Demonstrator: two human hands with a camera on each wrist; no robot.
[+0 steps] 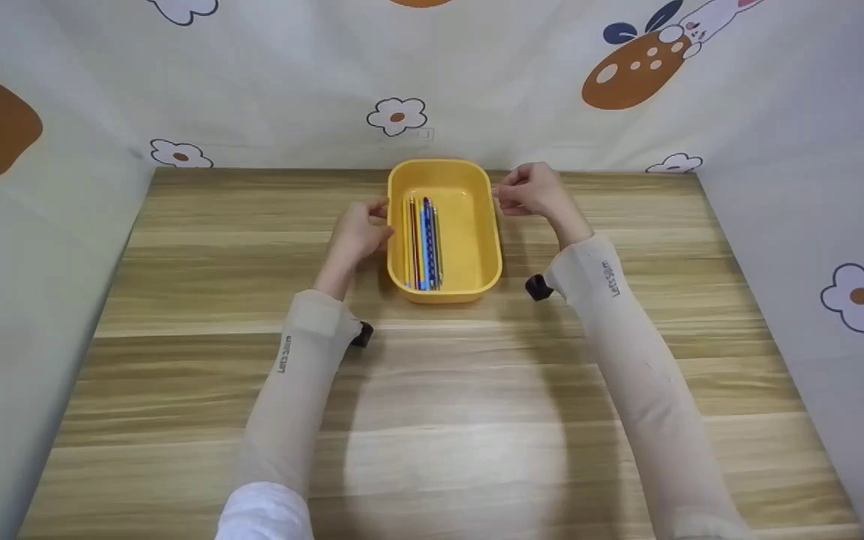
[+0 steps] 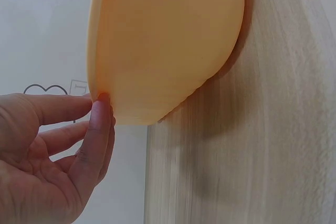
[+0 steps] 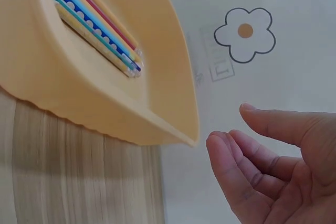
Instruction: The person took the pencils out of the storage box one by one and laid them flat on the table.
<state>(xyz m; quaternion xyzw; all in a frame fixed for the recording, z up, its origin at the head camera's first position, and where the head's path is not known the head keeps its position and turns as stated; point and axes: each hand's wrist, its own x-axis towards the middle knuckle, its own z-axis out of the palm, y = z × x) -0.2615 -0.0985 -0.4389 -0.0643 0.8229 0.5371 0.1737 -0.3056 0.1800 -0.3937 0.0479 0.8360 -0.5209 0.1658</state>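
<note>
A yellow plastic storage bin [image 1: 481, 289] stands upright near the table's back edge. Several pencils and pens [image 1: 423, 244] lie side by side along its left half, among them a blue one with pale dots [image 3: 89, 19]. My left hand [image 1: 357, 236] pinches the left rim of the bin; in the left wrist view the rim passes between thumb and fingers [image 2: 100, 119]. Just off the right rim is my right hand [image 1: 537, 193]. In the right wrist view a gap shows between its thumb and bent fingers [image 3: 223, 158], with nothing held.
The wood-grain table [image 1: 447, 420] ends at a pale curtain [image 1: 282, 90] printed with flowers and orange shapes, which also hangs on both sides. Small black wrist cameras, one by the left sleeve [image 1: 361, 334] and one by the right sleeve [image 1: 538, 286], stick out over the tabletop.
</note>
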